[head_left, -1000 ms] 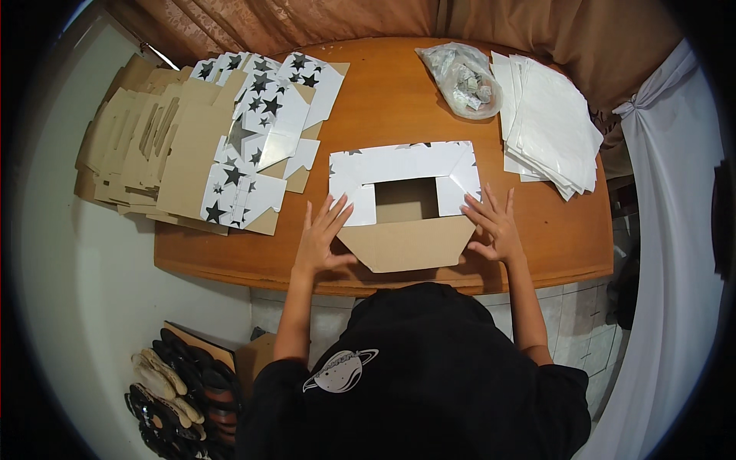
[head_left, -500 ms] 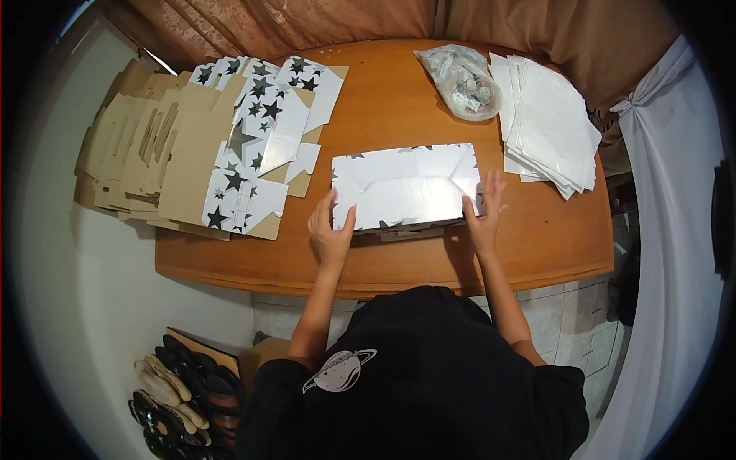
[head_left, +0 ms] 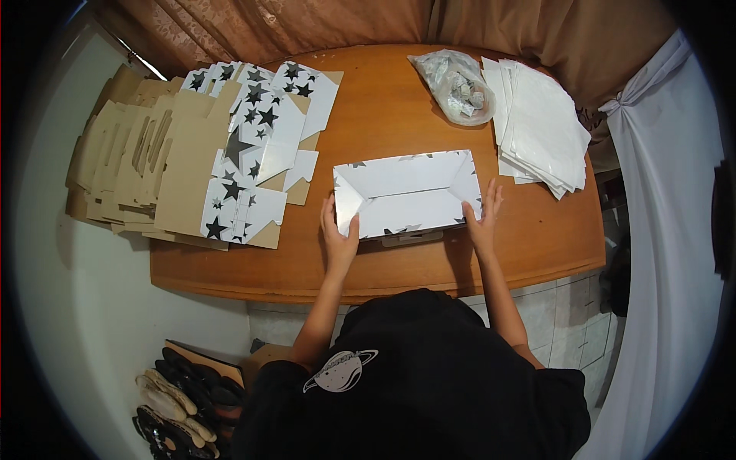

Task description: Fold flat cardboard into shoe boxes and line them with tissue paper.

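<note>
A white cardboard box (head_left: 418,211) with black stars along its edges is in front of me on the wooden table. Its upper face is made of folded flaps that meet at a seam across the middle, with slanted folds at both ends. My left hand (head_left: 338,236) grips the near left corner, thumb on the upper face and fingers along the side. At the near right corner, my right hand (head_left: 482,228) holds the box with its thumb on top and its fingers against the right side. The underside is hidden.
Flat star-printed cardboard boxes (head_left: 188,157) are piled on the left of the table (head_left: 368,100). Toward the back lies a clear plastic bag (head_left: 460,92) of small packets, beside a stack of white sheets (head_left: 540,123). Several shoes (head_left: 188,399) sit low at the left.
The box has tilted a little, so the glare on its upper face has moved and the seam shows more plainly. Both hands stay at its sides. The whole view has shifted slightly.
</note>
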### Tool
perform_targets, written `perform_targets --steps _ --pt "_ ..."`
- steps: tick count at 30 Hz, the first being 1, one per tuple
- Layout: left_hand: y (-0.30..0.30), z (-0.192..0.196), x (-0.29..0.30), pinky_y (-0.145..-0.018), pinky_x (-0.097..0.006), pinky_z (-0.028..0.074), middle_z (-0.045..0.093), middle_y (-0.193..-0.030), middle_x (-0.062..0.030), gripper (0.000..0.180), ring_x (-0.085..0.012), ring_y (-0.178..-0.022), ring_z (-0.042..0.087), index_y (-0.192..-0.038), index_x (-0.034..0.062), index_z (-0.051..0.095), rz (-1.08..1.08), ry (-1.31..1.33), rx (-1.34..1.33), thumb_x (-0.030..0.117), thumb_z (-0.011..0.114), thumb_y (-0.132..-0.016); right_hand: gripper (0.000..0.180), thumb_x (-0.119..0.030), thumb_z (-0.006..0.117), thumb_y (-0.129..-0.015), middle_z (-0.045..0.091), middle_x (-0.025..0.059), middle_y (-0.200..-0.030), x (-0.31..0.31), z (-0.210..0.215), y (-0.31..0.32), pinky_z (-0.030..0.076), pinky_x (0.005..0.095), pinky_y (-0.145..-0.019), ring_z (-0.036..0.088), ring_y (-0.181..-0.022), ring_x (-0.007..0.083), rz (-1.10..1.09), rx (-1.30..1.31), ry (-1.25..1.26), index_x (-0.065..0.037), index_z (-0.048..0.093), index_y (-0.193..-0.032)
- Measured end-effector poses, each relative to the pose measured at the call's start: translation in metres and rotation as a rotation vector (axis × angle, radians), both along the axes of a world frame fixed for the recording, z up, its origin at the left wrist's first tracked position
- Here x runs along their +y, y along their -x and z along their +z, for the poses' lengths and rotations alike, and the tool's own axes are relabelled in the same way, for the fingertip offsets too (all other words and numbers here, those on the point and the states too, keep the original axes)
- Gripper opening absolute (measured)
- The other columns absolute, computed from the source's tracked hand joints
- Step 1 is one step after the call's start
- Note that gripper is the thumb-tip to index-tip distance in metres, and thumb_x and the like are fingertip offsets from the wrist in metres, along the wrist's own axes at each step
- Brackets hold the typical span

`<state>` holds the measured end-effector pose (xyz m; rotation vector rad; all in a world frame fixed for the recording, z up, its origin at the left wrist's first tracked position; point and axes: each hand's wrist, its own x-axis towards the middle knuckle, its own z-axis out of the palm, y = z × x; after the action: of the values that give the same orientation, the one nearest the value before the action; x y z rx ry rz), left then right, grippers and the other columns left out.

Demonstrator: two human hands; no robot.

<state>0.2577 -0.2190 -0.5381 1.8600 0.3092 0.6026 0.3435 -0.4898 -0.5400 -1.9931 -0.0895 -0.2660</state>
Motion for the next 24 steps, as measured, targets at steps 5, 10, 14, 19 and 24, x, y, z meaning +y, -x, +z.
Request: perform_targets --steps 5,10,14,19,24 --pt "0.005 -0.002 -0.001 -0.1 -0.037 0.031 0.035 -0.132 -0.0227 0.07 -0.0324 -0.122 0.037 -0.133 -0.0042 0.026 -0.056 0.106 -0.023 0.014 0.065 -0.079 0.058 -0.025 0.052 -0.089 0.023 0.0261 -0.14 0.003 0.005 0.01 0.018 0.0385 -0.105 0.02 -0.132 0.0347 0.003 -0.029 0.073 0.001 0.029 -0.135" --pt "0.01 0.024 0.006 -0.1 -0.039 0.031 0.028 -0.137 -0.0249 0.097 -0.0346 -0.124 0.035 -0.137 -0.004 0.016 -0.175 -0.018 0.082 0.032 0.076 -0.069 0.053 -0.027 0.046 -0.092 0.035 0.024 -0.134 0.003 0.007 0.016 0.025 0.0294 -0.103 0.034 -0.125 0.0295 0.101 0.148 -0.316 0.005 0.032 -0.132" --pt "0.005 0.048 0.013 -0.102 -0.042 0.03 0.02 -0.139 -0.0287 0.127 -0.038 -0.128 0.027 -0.138 -0.0056 0.003 -0.274 -0.502 0.251 0.046 0.082 -0.053 0.058 -0.035 0.045 -0.091 0.036 0.0215 -0.134 -0.003 0.02 0.018 0.019 0.0432 -0.105 0.034 -0.126 0.0322 0.155 0.086 -0.125 0.002 0.029 -0.134" --pt "-0.006 0.046 0.015 -0.101 -0.04 0.031 0.021 -0.14 -0.0277 0.133 -0.0364 -0.129 0.028 -0.137 -0.0079 -0.001 -0.215 -0.621 0.428 0.051 0.082 -0.051 0.068 -0.049 0.042 -0.088 0.039 0.0197 -0.134 -0.001 0.049 0.015 -0.005 0.0691 -0.094 0.031 -0.127 0.0378 0.207 0.237 0.332 -0.004 0.024 -0.135" --pt "-0.019 0.051 0.034 -0.096 -0.034 0.036 0.041 -0.128 -0.0226 0.101 -0.027 -0.119 0.042 -0.131 -0.0101 0.021 -0.477 0.111 0.268 0.041 0.077 -0.065 0.058 -0.047 0.038 -0.091 0.049 0.0193 -0.121 -0.014 0.054 -0.008 0.024 0.0499 -0.097 0.045 -0.114 0.03 0.207 0.457 0.248 0.0 0.038 -0.125"
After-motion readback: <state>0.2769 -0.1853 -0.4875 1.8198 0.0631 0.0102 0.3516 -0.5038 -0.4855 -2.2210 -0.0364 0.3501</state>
